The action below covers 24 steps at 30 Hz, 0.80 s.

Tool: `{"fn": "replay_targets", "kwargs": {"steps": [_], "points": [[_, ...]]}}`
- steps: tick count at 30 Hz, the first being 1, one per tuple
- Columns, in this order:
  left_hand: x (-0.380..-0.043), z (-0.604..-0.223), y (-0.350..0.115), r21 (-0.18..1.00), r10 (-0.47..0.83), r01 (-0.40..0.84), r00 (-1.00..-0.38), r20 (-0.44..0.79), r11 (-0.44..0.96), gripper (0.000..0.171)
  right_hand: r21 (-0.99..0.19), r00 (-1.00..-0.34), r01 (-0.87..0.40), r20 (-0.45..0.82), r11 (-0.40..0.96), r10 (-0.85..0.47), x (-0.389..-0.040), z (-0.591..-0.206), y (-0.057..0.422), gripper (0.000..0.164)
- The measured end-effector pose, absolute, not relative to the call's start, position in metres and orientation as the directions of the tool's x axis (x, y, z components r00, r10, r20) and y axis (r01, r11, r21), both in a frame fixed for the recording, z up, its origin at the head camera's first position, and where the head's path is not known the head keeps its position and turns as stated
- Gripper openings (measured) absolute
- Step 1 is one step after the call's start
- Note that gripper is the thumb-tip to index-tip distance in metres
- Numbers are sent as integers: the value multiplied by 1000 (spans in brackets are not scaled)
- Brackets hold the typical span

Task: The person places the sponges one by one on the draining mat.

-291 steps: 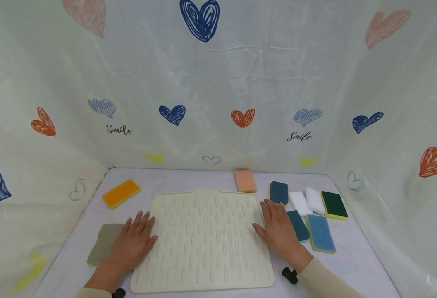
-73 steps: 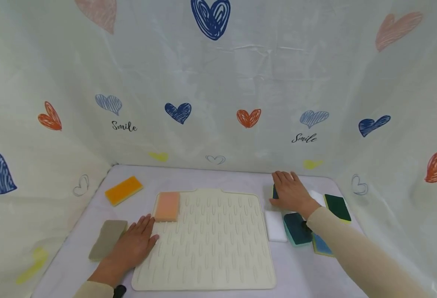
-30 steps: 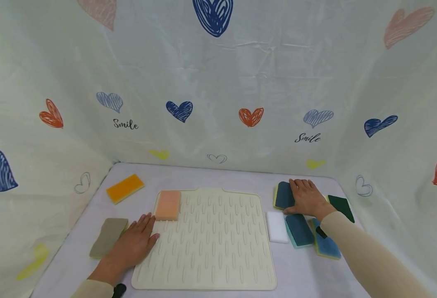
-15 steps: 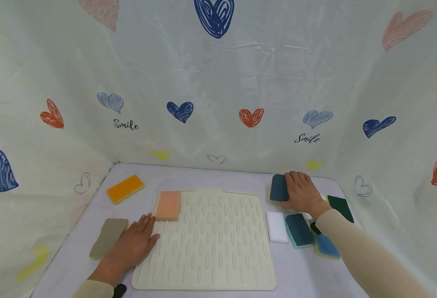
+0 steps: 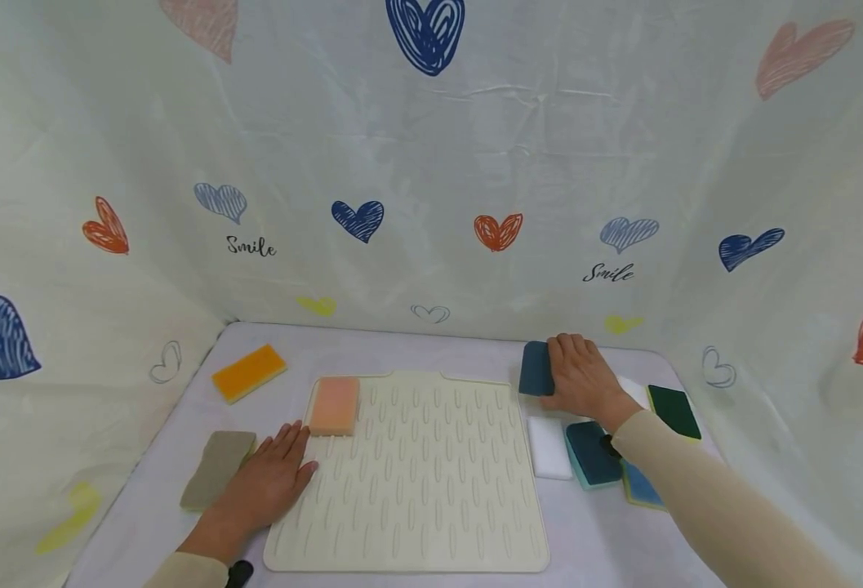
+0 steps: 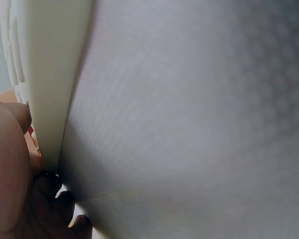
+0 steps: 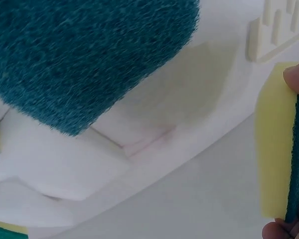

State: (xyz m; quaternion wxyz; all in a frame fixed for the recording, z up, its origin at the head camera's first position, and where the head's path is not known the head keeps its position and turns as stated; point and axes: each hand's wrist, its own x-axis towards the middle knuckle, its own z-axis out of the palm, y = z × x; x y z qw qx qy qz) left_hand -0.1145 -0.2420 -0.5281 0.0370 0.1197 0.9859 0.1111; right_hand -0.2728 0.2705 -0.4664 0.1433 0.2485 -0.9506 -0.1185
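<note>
My left hand (image 5: pixel 273 474) rests with straight fingers on the left edge of a cream ribbed mat (image 5: pixel 416 490). Thumb and fingers of my right hand (image 5: pixel 585 380) pinch a yellow sponge with a teal scouring side (image 5: pixel 536 369) at the back right of the mat. In the right wrist view this sponge (image 7: pixel 276 149) is gripped by its ends, raised above the table. A peach sponge (image 5: pixel 334 406) lies on the mat's back left corner. Right of the mat lie a white sponge (image 5: pixel 549 447) and a teal-topped sponge (image 5: pixel 594 457).
A blue sponge (image 5: pixel 640 488), partly under my right sleeve, a dark green sponge (image 5: pixel 673 411) and a white block (image 5: pixel 633 392) lie farther right. On the left are an orange sponge (image 5: pixel 249 373) and a grey-beige sponge (image 5: pixel 218 469). A heart-printed curtain (image 5: pixel 431 163) encloses the table.
The peach sponge went from the back edge onto the mat, and a white sponge came beside the mat. My right hand has gripped and lifted the teal-and-yellow sponge, moving it left. My left hand stays.
</note>
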Motion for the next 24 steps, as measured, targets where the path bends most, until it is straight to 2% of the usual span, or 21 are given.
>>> {"fn": "replay_targets", "kwargs": {"steps": [11,20,24], "points": [[-117,-531,-243,207,222,198,-970,-98,958,69,309,-789,-484,252,819,-561,-275,-470,248,99],[-116,-532,-244,204,222,201,-971,-89,958,68,295,-761,-507,290,810,-581,-273,-474,221,106],[-117,-532,-243,204,224,203,-971,-82,957,67,291,-729,-534,318,794,-606,-273,-477,205,108]]}}
